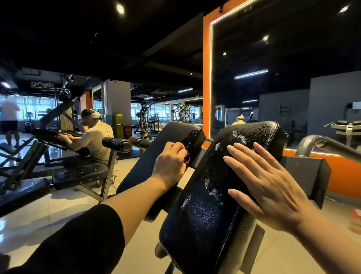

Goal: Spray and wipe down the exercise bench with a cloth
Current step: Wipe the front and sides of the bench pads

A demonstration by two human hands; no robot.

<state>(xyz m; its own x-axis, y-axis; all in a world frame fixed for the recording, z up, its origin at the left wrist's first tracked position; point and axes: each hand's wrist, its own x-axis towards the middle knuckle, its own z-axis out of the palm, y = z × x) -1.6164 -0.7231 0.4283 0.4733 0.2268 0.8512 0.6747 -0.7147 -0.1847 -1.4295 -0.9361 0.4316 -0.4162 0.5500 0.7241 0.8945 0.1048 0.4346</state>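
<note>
The exercise bench has two black padded cushions side by side, both tilted up. The right pad point(203, 214) is speckled with spray droplets and white smears. My right hand point(266, 184) lies flat on its upper right part, fingers straight and spread. My left hand point(170, 162) rests on the left pad point(175, 134) with its fingers curled. It grips a small reddish-brown cloth point(187, 156), of which only an edge shows past the fingers. A blurred red spray bottle point(358, 222) stands on the floor to the right.
A grey metal handle point(326, 144) sticks out behind the right pad. An orange-framed mirror point(287, 80) fills the wall ahead. At left a person point(95, 138) leans over another bench point(79, 174), and someone else stands farther back. The floor is glossy tile.
</note>
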